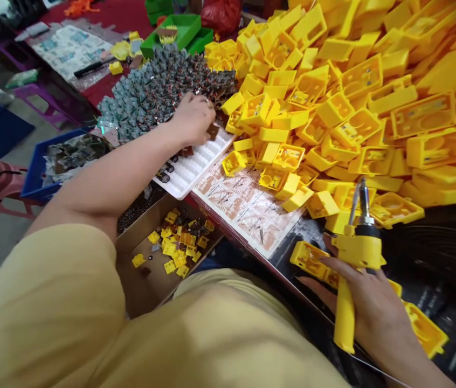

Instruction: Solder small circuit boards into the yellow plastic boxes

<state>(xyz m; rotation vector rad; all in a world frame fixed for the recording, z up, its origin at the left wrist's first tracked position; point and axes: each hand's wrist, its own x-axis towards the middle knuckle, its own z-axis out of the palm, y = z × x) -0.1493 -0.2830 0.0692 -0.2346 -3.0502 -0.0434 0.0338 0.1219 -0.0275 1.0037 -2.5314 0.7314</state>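
My right hand [377, 307] is wrapped round a yellow soldering gun [345, 307], its metal tip pointing away and up. Close to its thumb, a yellow plastic housing [309, 256] lies open side up on the dark tabletop. My left hand [195, 116] reaches over a white ribbed tray [187, 172], fingers curled downward and closed. Small brown pieces [213, 132] show beside those fingers; the fingertips are hidden, so I cannot make out what they grip. Just beyond that hand spreads a heap of small grey parts [143, 97] with wires.
A large pile of yellow housings [312, 108] covers the right and back. Below the table edge, a cardboard box [131, 291] contains loose yellow pieces. Green trays [179, 27] stand behind; a blue crate [36, 172] sits left. A patterned board [248, 210] lies on the table.
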